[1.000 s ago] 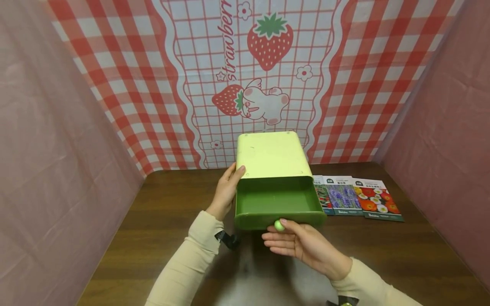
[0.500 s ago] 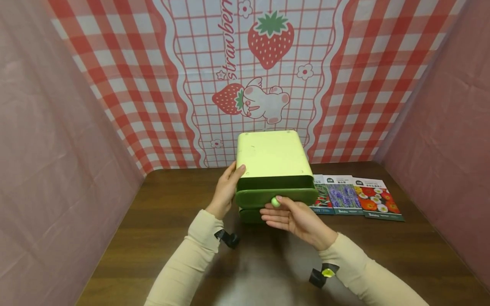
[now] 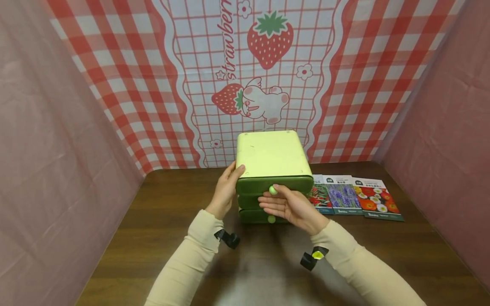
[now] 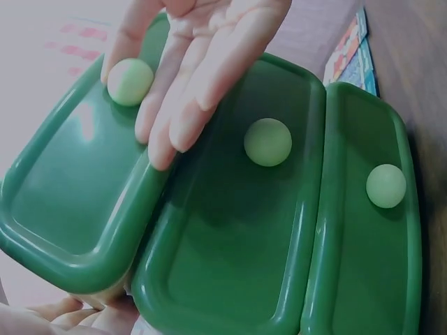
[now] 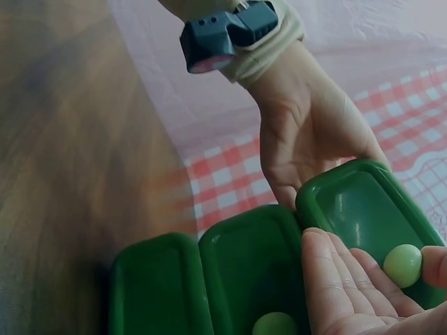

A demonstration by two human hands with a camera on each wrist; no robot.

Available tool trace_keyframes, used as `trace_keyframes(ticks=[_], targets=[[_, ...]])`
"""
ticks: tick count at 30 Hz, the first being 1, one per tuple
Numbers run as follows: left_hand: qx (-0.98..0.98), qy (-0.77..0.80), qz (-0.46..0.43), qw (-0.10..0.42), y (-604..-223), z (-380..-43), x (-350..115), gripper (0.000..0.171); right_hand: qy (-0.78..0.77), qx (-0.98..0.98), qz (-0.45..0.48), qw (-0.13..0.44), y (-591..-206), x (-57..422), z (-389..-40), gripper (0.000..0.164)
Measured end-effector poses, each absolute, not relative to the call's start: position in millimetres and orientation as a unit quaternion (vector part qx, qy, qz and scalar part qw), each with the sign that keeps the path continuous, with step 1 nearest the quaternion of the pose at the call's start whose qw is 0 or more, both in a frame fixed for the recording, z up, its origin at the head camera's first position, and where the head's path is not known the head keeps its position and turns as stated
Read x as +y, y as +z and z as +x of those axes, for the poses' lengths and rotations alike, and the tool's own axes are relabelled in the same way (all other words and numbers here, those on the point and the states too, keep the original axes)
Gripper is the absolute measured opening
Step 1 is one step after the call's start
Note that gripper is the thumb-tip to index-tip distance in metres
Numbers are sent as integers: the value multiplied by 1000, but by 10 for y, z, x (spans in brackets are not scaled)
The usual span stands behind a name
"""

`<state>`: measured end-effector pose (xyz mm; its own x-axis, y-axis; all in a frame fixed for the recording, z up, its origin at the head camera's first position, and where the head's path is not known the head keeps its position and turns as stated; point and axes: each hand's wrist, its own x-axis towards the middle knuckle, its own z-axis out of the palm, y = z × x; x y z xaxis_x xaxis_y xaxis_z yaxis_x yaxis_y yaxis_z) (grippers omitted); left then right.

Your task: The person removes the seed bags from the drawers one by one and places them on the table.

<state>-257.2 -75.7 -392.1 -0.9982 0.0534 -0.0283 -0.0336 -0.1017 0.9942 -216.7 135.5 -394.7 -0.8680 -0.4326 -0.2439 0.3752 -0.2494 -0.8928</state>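
Note:
A small drawer cabinet (image 3: 273, 153) with a pale yellow-green top and stacked green drawers stands on the table. My left hand (image 3: 226, 189) rests against its left side, thumb at the top edge. At the front, my right hand (image 3: 292, 206) pinches the round knob (image 3: 273, 190) of the top drawer (image 3: 250, 185) between thumb and index finger, the other fingers stretched out. That drawer sits flush in the cabinet. In the left wrist view, the middle drawer (image 4: 230, 244) and bottom drawer (image 4: 363, 272) show their own knobs, and both are shut.
Right of the cabinet lie several flower seed packets: a red-flowered one (image 3: 320, 195) partly hidden, a lavender one (image 3: 342, 196) and a poppy one (image 3: 379, 199). A red-and-white checked strawberry cloth (image 3: 268, 97) hangs behind. Pink cloth (image 3: 432, 114) flanks the brown table (image 3: 153, 238).
The top drawer has slid from pulled out to fully in, my right hand moving forward with its knob. The lower drawers have come into view. My left hand has stayed in place.

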Motion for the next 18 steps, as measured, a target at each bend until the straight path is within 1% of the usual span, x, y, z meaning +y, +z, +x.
trace_keyframes(ticks=[7, 18], targets=[[664, 747, 7, 35, -3920, -2573, -756, 72, -794, 554, -30, 248, -3946, 1347, -2228, 66], [684, 728, -5, 43, -3864, -2549, -744, 74, -800, 548, -16, 246, -3939, 1343, -2229, 65]])
